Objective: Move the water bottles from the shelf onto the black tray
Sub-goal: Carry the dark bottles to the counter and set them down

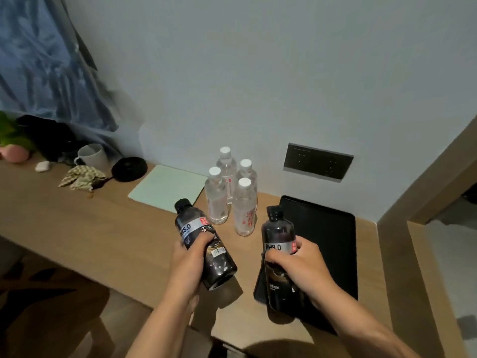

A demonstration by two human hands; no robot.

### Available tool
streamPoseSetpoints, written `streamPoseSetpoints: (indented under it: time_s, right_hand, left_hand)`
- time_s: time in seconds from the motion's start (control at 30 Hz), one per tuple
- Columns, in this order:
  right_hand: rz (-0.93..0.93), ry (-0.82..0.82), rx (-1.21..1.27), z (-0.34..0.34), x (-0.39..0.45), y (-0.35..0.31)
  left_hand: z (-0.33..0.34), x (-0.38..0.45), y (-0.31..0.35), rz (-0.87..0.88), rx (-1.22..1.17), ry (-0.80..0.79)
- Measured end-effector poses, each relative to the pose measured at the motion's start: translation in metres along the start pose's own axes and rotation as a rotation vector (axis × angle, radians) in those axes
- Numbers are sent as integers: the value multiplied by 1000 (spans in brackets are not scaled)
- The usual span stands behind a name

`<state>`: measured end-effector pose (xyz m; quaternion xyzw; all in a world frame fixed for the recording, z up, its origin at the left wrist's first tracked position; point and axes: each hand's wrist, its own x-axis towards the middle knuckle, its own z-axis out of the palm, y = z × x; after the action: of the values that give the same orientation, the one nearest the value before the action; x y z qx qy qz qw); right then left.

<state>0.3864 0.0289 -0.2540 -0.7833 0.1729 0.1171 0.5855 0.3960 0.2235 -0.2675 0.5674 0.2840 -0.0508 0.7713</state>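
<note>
A wooden shelf (77, 228) is running along the wall, and a black tray (327, 236) is lying flat at its right end, under a dark wall socket (318, 161). A pale mat (165, 186) is lying to the left of four clear bottles (233, 192), which are standing upright in a cluster between mat and tray. The left hand (189, 259) is gripping a dark bottle (204, 244) round its middle, tilted, above the shelf. The right hand (299, 262) is wrapping its fingers round a second dark bottle (278, 241) — held near upright over the tray's left edge. A mug (93, 156) and a black lid (129, 168) are sitting further left.
</note>
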Motion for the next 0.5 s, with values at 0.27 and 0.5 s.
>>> streamPoseSetpoints:
  time_s: [0.27, 0.5]
  right_hand:
    - [34, 46, -145, 59, 43, -13]
    - [62, 153, -257, 101, 82, -8]
  left_hand:
    - [-17, 73, 25, 114, 301, 7]
    - [-31, 125, 13, 186, 648, -75]
